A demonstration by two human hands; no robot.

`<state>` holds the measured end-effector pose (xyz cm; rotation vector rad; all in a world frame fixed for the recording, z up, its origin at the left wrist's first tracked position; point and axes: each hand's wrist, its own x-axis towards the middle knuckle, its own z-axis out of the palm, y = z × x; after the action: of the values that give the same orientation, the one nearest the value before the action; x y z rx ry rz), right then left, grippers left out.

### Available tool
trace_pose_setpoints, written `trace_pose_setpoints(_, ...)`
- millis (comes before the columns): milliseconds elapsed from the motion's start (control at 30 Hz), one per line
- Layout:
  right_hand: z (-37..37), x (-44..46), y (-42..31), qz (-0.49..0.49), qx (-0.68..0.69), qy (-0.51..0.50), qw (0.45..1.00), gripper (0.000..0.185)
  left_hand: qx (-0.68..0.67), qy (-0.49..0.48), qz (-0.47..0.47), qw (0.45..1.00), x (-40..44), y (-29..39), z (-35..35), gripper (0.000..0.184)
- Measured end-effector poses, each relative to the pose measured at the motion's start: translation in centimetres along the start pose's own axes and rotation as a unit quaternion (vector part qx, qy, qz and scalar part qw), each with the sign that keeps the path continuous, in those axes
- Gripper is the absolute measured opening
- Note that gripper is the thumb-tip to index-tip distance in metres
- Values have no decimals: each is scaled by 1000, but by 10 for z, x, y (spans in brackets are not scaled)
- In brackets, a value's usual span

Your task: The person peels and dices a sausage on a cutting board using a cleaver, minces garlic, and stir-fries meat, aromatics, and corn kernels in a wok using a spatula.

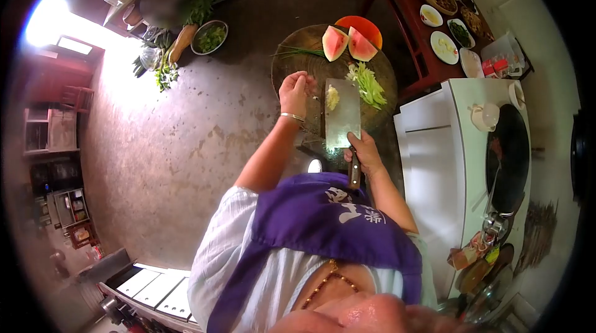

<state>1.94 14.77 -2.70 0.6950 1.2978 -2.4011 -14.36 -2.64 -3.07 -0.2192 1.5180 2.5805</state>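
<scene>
My right hand (366, 152) grips the dark wooden handle of a broad cleaver (345, 125). The blade lies flat over a round wooden chopping block (292, 44) and carries a small heap of pale minced bits, perhaps garlic (333, 97). Left of the blade is my left hand (294, 93), fingers drawn together; whether anything is in them cannot be seen. Sliced green vegetable (370, 87) is piled on the block right of the blade. Two watermelon wedges (335, 42) stand at its far side, by an orange bowl (367, 26). Thin green stalks (301, 51) lie at the far left.
A red-brown table (406, 35) with several filled dishes stands at the far right. Nearer on the right is a white stove counter (456, 140) with a dark wok (512, 159). Vegetables and a metal bowl of greens (210, 38) sit on the concrete floor (174, 165).
</scene>
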Motion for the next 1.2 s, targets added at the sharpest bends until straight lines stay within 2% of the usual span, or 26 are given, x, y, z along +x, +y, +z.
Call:
trace_pose_setpoints(67,-5,-7,-5,-23,-24,2,999,18,202,-7,-55,978,15,-3,-19,18)
trace_pose_setpoints(100,-3,-13,-10,-18,-22,18,999,16,302,-28,-52,952,21,-10,-27,15)
trace_pose_setpoints(133,-4,-15,-10,-26,-17,19,999,16,421,-56,21,905,22,-15,-32,14)
trace_pose_setpoints(200,-8,-21,-11,-42,-8,25,999,15,626,-109,164,755,23,-18,-35,14)
trace_pose_setpoints(233,-10,-21,-11,-43,-7,27,999,15,644,-134,148,738,20,-16,-36,20)
trace_pose_setpoints(433,-11,-24,-14,-40,-15,26,999,15,694,-195,189,666,14,-23,-28,20)
trace_pose_setpoints(533,-13,-22,-12,-42,-21,23,999,15,761,-212,256,557,34,-62,-47,21)
trace_pose_setpoints(633,-10,-22,-14,-49,-25,22,998,15,792,-282,303,450,31,-35,-38,21)
trace_pose_setpoints(667,-10,-22,-15,-50,-27,20,998,15,700,-251,165,648,30,-20,-33,19)
trace_pose_setpoints(700,-10,-23,-16,-51,-29,20,998,15,561,-204,15,802,28,-5,-30,18)
trace_pose_setpoints(733,-11,-23,-16,-54,-33,19,998,15,385,-144,-137,901,28,4,-31,17)
trace_pose_setpoints(767,-13,-23,-16,-57,-36,17,998,15,266,-138,-119,947,32,-3,-42,11)
trace_pose_setpoints(867,-12,-24,-17,-60,-37,20,997,16,260,-175,-126,941,27,12,-44,16)
trace_pose_setpoints(967,-6,-28,-21,-61,-33,26,997,17,140,-190,-174,956,21,2,-38,23)
trace_pose_setpoints(1067,-7,-30,-22,-65,-40,28,997,17,140,-221,-198,945,6,-8,-15,29)
trace_pose_setpoints(1200,-9,-38,-28,-72,-63,21,995,15,170,-197,-145,955,-24,-14,39,37)
